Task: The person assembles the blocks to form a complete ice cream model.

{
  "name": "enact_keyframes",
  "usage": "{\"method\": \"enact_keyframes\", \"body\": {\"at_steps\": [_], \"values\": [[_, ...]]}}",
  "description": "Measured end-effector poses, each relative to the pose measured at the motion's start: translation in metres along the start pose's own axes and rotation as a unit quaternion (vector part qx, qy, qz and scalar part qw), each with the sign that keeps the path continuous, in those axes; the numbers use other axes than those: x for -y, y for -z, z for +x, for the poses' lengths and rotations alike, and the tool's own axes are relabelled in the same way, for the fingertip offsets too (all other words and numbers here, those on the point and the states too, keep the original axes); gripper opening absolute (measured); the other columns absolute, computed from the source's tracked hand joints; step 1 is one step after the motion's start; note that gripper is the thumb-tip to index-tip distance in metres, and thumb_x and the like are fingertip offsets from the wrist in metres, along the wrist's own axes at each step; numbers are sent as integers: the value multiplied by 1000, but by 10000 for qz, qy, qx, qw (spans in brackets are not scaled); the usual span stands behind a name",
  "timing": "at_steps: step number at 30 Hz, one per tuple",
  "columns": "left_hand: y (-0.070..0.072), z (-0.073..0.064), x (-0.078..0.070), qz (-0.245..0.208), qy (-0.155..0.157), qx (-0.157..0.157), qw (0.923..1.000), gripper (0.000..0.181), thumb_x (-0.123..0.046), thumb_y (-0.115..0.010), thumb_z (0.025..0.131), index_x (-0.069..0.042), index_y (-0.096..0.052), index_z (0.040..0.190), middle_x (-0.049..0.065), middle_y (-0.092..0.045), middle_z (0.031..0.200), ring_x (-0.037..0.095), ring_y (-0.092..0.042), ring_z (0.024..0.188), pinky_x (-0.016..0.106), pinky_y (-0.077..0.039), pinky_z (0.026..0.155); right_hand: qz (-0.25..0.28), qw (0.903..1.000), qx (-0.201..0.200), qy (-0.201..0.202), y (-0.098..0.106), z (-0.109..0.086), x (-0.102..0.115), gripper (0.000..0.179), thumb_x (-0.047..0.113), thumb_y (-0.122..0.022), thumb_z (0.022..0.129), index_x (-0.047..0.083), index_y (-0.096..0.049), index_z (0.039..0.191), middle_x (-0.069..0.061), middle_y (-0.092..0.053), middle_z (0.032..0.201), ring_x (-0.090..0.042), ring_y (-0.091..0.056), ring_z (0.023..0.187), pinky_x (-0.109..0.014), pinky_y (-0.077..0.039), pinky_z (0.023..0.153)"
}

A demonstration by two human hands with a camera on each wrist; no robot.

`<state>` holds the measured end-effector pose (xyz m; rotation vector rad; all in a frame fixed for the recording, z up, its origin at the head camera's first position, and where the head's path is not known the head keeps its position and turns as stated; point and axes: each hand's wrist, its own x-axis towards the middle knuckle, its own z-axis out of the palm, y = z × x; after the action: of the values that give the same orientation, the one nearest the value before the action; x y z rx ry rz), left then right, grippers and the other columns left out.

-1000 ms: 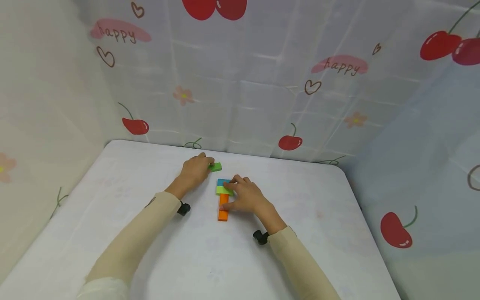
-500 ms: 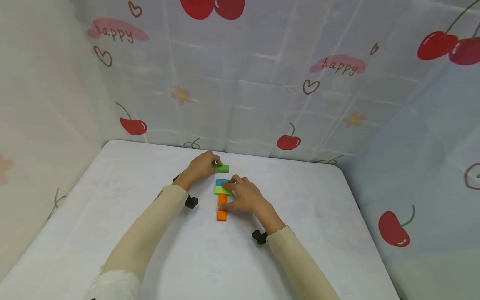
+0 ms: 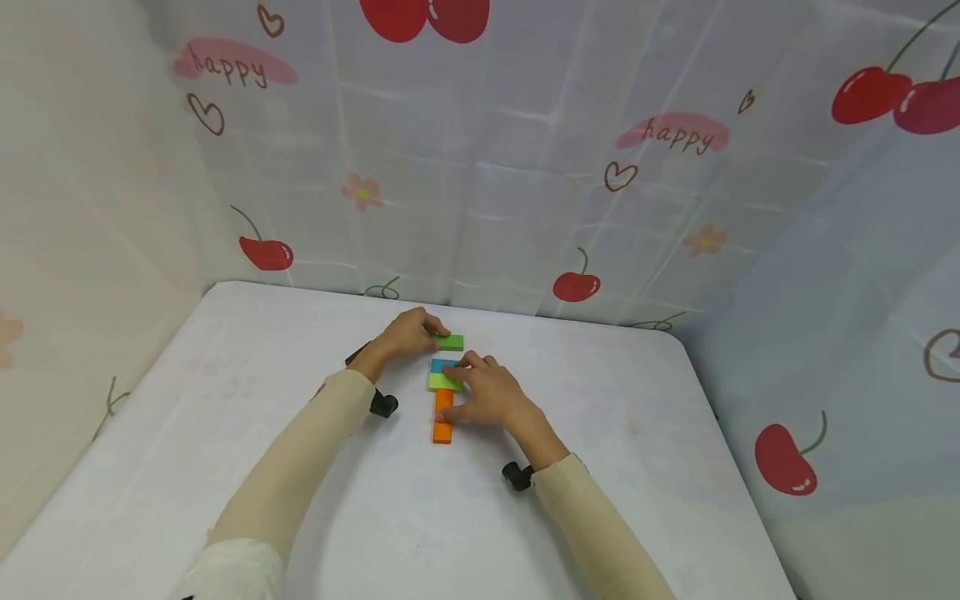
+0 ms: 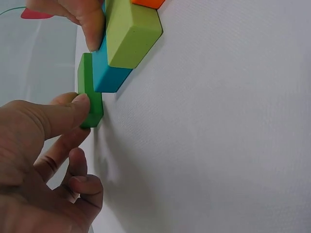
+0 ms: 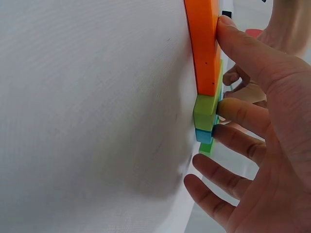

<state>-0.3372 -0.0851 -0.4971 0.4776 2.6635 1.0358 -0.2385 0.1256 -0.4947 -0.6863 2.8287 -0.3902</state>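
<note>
My left hand (image 3: 408,332) pinches a green block (image 3: 452,342) between thumb and fingers, just beyond the row of other blocks. In the left wrist view this green block (image 4: 86,73) stands beside the end of a blue block (image 4: 109,77). The row has the blue block (image 3: 439,365) farthest, a yellow-green block (image 3: 437,382) against it, and an orange block (image 3: 442,432) running toward me like a stem. My right hand (image 3: 491,393) rests on the row with fingers spread. Its thumb touches the orange block (image 5: 201,53); fingertips lie on the yellow-green block (image 5: 205,112) and the blue one.
A white-covered table (image 3: 360,508) lies under the blocks. Behind it hangs a pale curtain (image 3: 487,208) printed with cherries and hearts. Each wrist bears a small black camera; the right one (image 3: 517,476) hangs close above the table.
My left hand has carried the green block rightward and slightly toward me, to just behind the blue block. The right hand stays where it was on the row.
</note>
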Motion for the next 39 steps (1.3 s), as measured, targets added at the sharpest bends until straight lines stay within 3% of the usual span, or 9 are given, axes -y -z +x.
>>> {"method": "enact_keyframes", "body": {"at_steps": [11,15,21,26,34,39], "values": [[-5,-8,-2,-23,-208,37,9998,26,-10,-69,103,-12,-78,127,13,-67,134,33,-60,132,54,-43,122,30,9999,-111,-21,0,-2,-1,83,66,-83,85,29,-59,156,-2,-57,151,-30,-54,128,-51,-52,106],[-9,-8,-1,-107,-135,24,9998,25,-12,-66,104,-13,-78,126,12,-65,135,33,-59,133,55,-41,123,70,9999,-100,-27,0,-2,-1,83,65,-83,86,29,-58,156,-3,-57,151,-31,-54,129,-52,-52,106],[-11,-5,3,-164,-235,-22,9996,25,-7,-62,106,-13,-80,121,10,-72,129,32,-60,132,56,-41,123,75,9999,-133,-52,1,0,-2,84,66,-82,85,28,-58,156,-3,-57,151,-31,-54,130,-52,-52,107],[-8,-8,1,-28,-350,121,9993,23,-7,-63,105,-13,-81,118,8,-75,126,32,-60,130,56,-43,120,73,9999,-115,-69,1,1,-3,85,66,-82,85,29,-57,157,-3,-56,150,-30,-54,128,-49,-53,105],[-9,-14,3,-33,-346,189,9992,21,-11,-62,107,-15,-80,117,10,-72,127,32,-60,127,57,-45,118,230,9996,-81,-114,0,-2,-2,86,67,-82,85,30,-55,159,-3,-38,175,-38,-45,147,-59,-48,116],[-12,-19,3,-78,-348,48,9994,20,-11,-63,107,-14,-79,119,13,-68,126,32,-61,122,56,-46,115,328,9994,-67,-99,-1,-3,-1,86,67,-81,86,31,-55,159,-2,-37,176,-40,-45,149,-60,-46,118]]}}
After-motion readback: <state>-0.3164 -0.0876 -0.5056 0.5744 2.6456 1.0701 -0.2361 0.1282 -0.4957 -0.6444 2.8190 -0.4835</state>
